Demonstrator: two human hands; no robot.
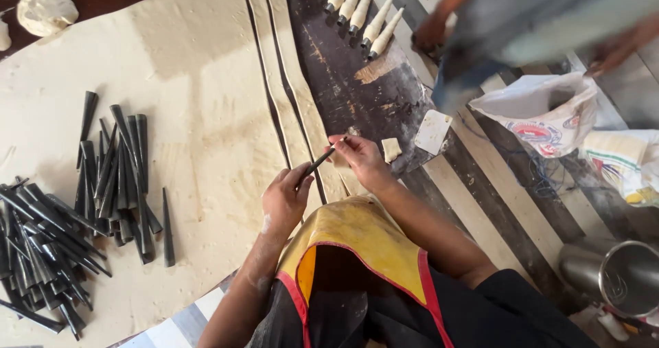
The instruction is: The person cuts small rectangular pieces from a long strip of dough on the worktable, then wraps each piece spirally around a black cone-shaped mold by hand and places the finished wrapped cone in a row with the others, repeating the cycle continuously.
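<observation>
While both my hands work at the near edge of the surface, they share one dark metal cone: my left hand pinches its wide end between thumb and fingers, and my right hand is closed around the tip, where it also seems to hold the end of a dough strip, though I cannot tell that grip clearly. The cone lies across the two cut strips, which run from the far edge toward me, just beside the big rolled dough sheet that covers most of the surface. Judging by what lies around, the work is at an early-to-middle stage: a row of wrapped cones sits at the far edge, finished as far as I can see, while a large pile of bare cones rests on the sheet at the left, untouched. Most of the sheet is uncut, and a dough lump waits in the far left corner. Small dough scraps lie by my right hand. Another person bends over the striped floor beyond, near a white bag.
</observation>
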